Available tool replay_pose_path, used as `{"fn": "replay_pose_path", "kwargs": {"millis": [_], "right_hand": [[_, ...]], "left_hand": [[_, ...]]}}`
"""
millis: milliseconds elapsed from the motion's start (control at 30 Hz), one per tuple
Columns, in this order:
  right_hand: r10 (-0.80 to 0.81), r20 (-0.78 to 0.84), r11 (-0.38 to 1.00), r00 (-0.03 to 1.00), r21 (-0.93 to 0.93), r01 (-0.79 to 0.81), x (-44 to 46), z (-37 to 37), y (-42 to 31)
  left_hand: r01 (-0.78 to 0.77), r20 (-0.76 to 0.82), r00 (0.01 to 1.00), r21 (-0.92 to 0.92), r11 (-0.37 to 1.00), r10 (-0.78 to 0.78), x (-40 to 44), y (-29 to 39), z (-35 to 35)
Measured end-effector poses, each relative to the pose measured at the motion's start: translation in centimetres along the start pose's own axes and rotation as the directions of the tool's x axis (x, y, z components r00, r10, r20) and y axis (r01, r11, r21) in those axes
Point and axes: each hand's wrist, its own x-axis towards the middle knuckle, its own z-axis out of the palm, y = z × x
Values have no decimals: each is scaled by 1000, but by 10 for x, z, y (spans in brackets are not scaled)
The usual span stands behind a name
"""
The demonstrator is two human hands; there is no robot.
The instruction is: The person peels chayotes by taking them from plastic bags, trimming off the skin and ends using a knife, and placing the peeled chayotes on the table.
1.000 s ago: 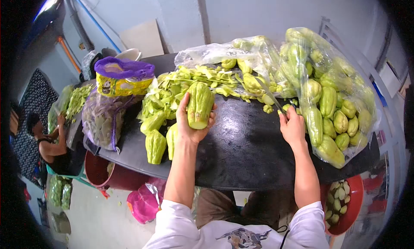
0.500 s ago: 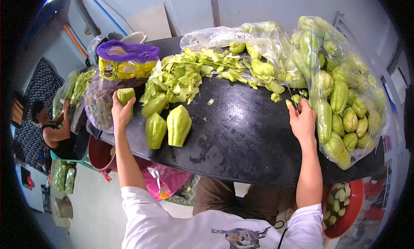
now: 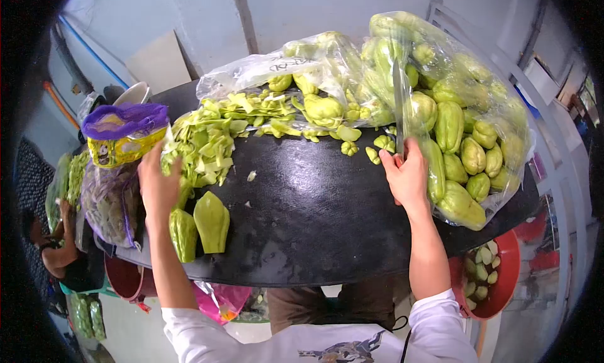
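Note:
My right hand [image 3: 406, 174] grips a knife [image 3: 397, 105], its long blade pointing up and away, next to the clear bag of chayotes [image 3: 450, 124]. Small cut chayote ends [image 3: 373, 155] lie just left of its fingers. At the left, my left hand [image 3: 158, 184] is smeared by motion, so its fingers and anything in them cannot be made out. It is over the near-left edge of the peel pile [image 3: 204, 143]. Beside its wrist, two peeled chayotes, one ridged [image 3: 183, 235] and one with a flat cut end [image 3: 212, 221], lie on the black table [image 3: 302, 224].
A purple mesh bag [image 3: 110, 199] stands at the table's left end under a yellow-and-purple one [image 3: 119, 143]. An opened plastic bag [image 3: 251, 80] with chayotes lies at the back. A red basin [image 3: 503, 287] is below right. Another person [image 3: 63, 256] works far left.
The view has swung right. My right hand now has a knife raised in it. The cut chayote seen in my left hand before no longer shows there, and that hand is blurred.

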Motion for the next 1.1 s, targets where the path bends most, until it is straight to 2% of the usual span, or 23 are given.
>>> {"fn": "replay_pose_path", "kwargs": {"millis": [33, 100, 167, 200, 233, 267, 300, 367, 467, 500, 567, 600, 733, 833, 900, 933, 967, 1000, 1033, 1067, 1100], "right_hand": [[2, -1, 1000, 1000, -6, -2, 0, -1, 3], [0, 7, 998, 1000, 68, 0, 0, 1, 10], [-28, -13, 997, 1000, 71, 29, 1, 2, 15], [-55, -31, 996, 998, 73, 57, 2, 2, 18], [-55, -34, 996, 998, 71, 57, 1, 2, 22], [-90, -35, 995, 995, 41, 91, 2, 2, 25], [-126, -35, 992, 991, 10, 126, 2, 0, 27], [-182, -21, 983, 983, -1, 182, 0, -2, 22], [-217, -16, 976, 976, 24, 218, 1, -2, 22], [-230, -12, 973, 973, 32, 230, 1, -2, 22], [-240, -18, 970, 971, 42, 241, 1, -3, 21], [-232, -11, 971, 973, 52, 232, 1, -4, 21], [-221, -8, 970, 975, 100, 221, 0, -7, 16], [-250, -25, 962, 968, 101, 252, -2, -6, 15], [-281, -39, 953, 959, 106, 284, -2, -2, 19], [-285, -22, 951, 958, 119, 286, -2, 0, 22], [-289, -5, 949, 957, 132, 287, -2, 0, 24], [-296, 6, 950, 955, 104, 294, -4, -2, 21], [-300, -5, 948, 954, 111, 299, -5, -4, 16], [-290, 39, 956, 956, 60, 288, -6, -7, 11], [-275, 87, 961, 958, 4, 276, -10, -8, 8]], "left_hand": [[-113, 43, 992, -152, 982, 120, 10, 26, 12], [-240, 225, 923, -301, 923, 313, 27, 95, 31], [-461, 238, 798, -351, 815, 554, 47, 142, 79], [-389, 322, 777, -429, 815, 541, 51, 174, 89], [-484, 257, 741, -435, 759, 620, 63, 189, 124], [-472, 367, 710, -385, 793, 600, 67, 212, 129], [-579, 343, 667, -320, 750, 662, 73, 223, 150], [-650, 287, 638, -295, 700, 714, 78, 235, 183], [-638, 281, 614, -373, 673, 738, 89, 239, 216], [-642, 280, 611, -372, 671, 740, 91, 241, 210], [-666, 397, 559, -308, 680, 728, 93, 249, 182], [-630, 471, 562, -290, 721, 680, 90, 252, 172], [-654, 412, 583, -272, 706, 700, 80, 236, 176], [-652, 463, 543, -294, 699, 701, 78, 234, 162], [-643, 451, 568, -279, 713, 688, 67, 232, 148], [-601, 421, 626, -276, 750, 657, 61, 227, 150], [-517, 326, 717, -343, 784, 616, 53, 221, 153], [-346, 331, 776, -490, 800, 537, 43, 219, 145], [-165, 351, 818, -616, 770, 456, 32, 218, 139], [-90, 260, 860, -770, 631, 440, 19, 214, 142], [81, 318, 871, -845, 528, 374, 6, 211, 142]]}}
